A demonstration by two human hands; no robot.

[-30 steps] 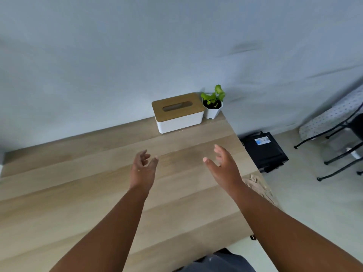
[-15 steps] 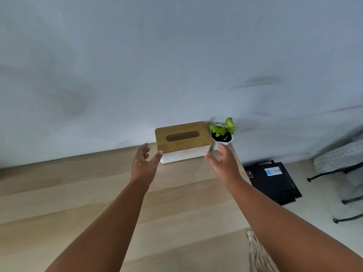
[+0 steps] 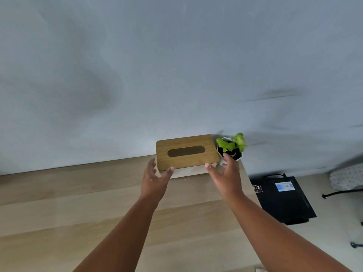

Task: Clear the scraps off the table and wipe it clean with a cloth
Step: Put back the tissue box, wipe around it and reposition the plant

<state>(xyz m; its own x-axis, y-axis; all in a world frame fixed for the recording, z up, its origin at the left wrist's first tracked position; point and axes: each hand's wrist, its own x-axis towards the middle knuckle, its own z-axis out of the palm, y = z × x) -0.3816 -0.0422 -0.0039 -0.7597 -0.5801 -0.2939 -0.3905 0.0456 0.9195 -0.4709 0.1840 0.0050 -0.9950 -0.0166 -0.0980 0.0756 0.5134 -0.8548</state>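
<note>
Hands [image 3: 155,180] [image 3: 225,175] spread open at tissue box [image 3: 186,154] corners

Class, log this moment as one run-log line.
left hand: open, at tissue box | right hand: open, at box | plant pot: beside box | cloth: unseen

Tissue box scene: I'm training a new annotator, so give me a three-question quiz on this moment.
1. True or false: the tissue box has a wooden lid with a dark oval slot.
2. What stands right of the box, by the wall? A) a mug B) a small potted plant C) a lamp
3. Fill in: the left hand and right hand are both ____, fingers spread at the box's two ends above the table.

Key: 1 true; 2 B; 3 open
</note>
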